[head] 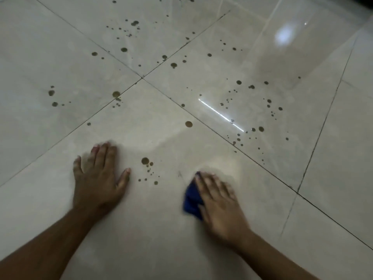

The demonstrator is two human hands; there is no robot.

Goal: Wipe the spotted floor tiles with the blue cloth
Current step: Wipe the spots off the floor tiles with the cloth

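Note:
Glossy beige floor tiles (pixel 161 122) fill the view, dotted with brown spots. My right hand (pixel 219 201) presses flat on a crumpled blue cloth (pixel 190 199) on the near tile; the cloth shows only at the hand's left side. My left hand (pixel 100 175) lies flat on the same tile with fingers spread and holds nothing. A cluster of brown spots (pixel 148 168) sits between the two hands. A single larger spot (pixel 188 124) lies farther ahead. More spots scatter over the far tiles (pixel 133 23) and the right tile (pixel 268 104).
Dark grout lines cross at a junction (pixel 142 77) ahead of the hands. Bright light reflections lie on the right tile (pixel 220 115) and at the far right (pixel 284 35).

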